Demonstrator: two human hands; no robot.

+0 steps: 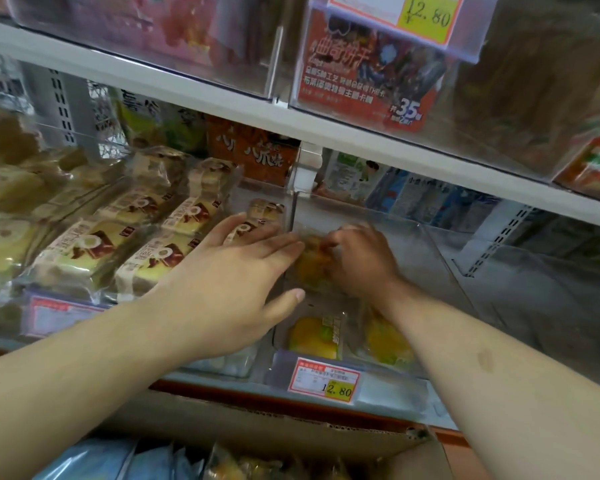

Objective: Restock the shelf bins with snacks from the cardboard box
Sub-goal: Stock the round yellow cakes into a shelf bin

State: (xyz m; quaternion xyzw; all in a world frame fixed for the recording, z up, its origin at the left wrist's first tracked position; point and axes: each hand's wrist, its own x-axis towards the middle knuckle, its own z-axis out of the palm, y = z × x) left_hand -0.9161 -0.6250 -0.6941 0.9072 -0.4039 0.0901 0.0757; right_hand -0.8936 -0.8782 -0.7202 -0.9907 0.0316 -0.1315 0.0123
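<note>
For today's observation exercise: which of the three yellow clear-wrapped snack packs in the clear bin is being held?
The rear yellow snack pack, which the right hand grips; the two front packs lie untouched behind the price tag.

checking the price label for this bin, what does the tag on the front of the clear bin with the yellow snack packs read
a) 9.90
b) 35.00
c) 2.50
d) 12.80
d: the price tag on the front of the clear bin shows 12.80 on its yellow patch, just below the yellow snack packs that the right hand is arranging.
</note>
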